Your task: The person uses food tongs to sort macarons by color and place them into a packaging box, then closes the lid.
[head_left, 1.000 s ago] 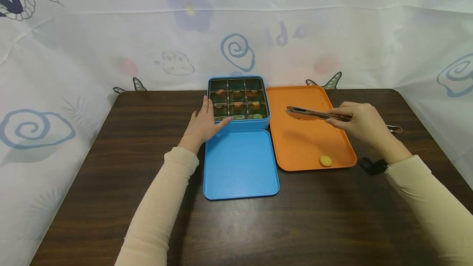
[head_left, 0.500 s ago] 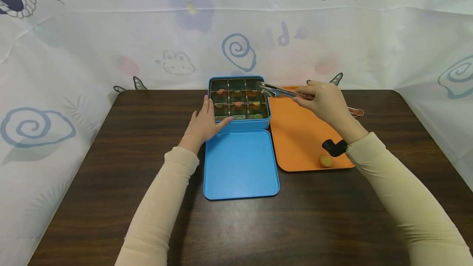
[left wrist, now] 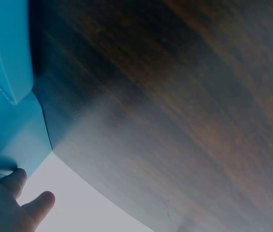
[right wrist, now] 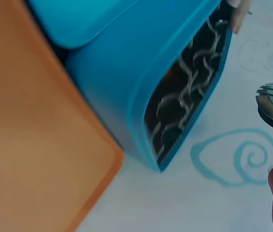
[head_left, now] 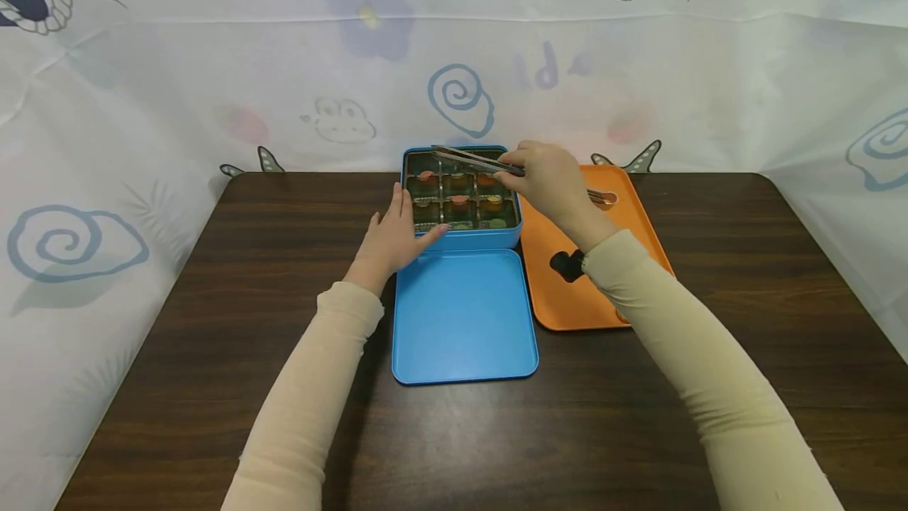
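Note:
At the table's back stands a blue box (head_left: 468, 240) with a dark insert divided into several compartments, some holding small red, yellow and green rounds. Fingers extended, my left hand (head_left: 386, 239) rests along the box's left side, its thumb at the front edge. My right hand (head_left: 549, 180) grips metal tongs (head_left: 482, 162), which reach leftward over the box's back row of compartments. In the right wrist view the tongs' tips (right wrist: 271, 104) show a fork-like end and a spoon-like end. I cannot tell whether anything sits between them.
A blue lid (head_left: 464, 314) lies flat in front of the box. To its right is an orange tray (head_left: 567, 302), partly under my right forearm. The sleeve almost hides a yellow round (head_left: 620, 315) on that tray. A printed white cloth (head_left: 298, 61) hangs behind the table.
My right hand has carried the tongs leftward from above the orange tray to over the box. The sleeve now covers most of the yellow round. My left hand has stayed put.

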Demonstrator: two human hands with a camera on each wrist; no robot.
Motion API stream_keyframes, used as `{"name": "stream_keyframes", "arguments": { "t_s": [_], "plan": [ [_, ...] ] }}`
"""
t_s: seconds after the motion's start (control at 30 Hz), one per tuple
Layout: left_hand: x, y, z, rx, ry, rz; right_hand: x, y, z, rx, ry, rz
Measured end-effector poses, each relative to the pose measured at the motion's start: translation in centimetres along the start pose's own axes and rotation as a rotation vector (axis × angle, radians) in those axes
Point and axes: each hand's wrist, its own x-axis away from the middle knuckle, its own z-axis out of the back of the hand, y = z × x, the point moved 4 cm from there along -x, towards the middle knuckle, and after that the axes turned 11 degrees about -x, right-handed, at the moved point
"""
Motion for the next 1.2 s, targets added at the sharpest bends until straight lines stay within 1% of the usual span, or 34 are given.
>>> {"name": "stream_keyframes", "arguments": {
  "t_s": [0.1, 0.27, 0.5, 0.63, 0.97, 1.2],
  "plan": [
    [0.0, 0.0, 0.0, -0.004, -0.003, 0.001, -0.7, -0.7, -1.2, 0.022, -0.019, -0.011],
    [-0.2, 0.0, -0.1, -0.014, 0.005, -0.003, -1.2, -1.3, -3.2, 0.055, -0.042, -0.035],
    [-0.2, 0.0, -0.1, -0.014, 0.016, -0.007, -1.4, -1.5, -5.4, 0.062, -0.073, -0.08],
    [-0.2, 0.0, -0.1, -0.014, 0.021, -0.01, -1.4, -1.6, -6.2, 0.071, -0.083, -0.087],
    [-0.1, 0.0, -0.2, -0.017, 0.021, -0.009, -1.8, -1.8, -7.0, 0.073, -0.089, -0.118],
    [-0.1, -0.1, -0.2, -0.011, 0.015, -0.008, -1.7, -1.3, -6.9, 0.028, -0.071, -0.145]
  ]
}}
